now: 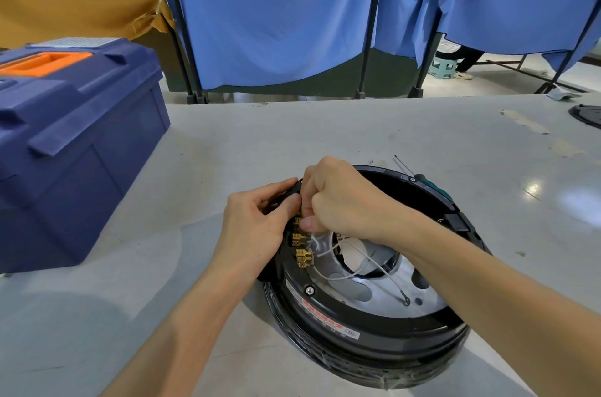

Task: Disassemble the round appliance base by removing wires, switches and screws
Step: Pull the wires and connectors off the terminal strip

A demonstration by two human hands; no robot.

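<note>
Both hands are working at the left rim of the round black plastic appliance base [374, 331], which is lying open side up on the pale grey surface [325, 130], near its front edge. The right hand [341, 198] is curling tight, thumb and fingertips pinching what looks like the end of one of the thin white wires [357, 266] at the top of the row of brass spade terminals [302, 253]; the exact contact is hidden by the fingers. The left hand [260, 221] is gripping the rim beside the terminals, bracing the base. Step in hand looks like wire removal: several white wires are lying loose over the silver perforated metal plate [374, 296]. Next move is probably calling for a straight pull off the terminal while the left hand is holding firm, then the silver hex nut [309, 290]. A green-handled screwdriver [439, 192] is lying just behind the base, a dark blue plastic toolbox [74, 143] well off left.
</note>
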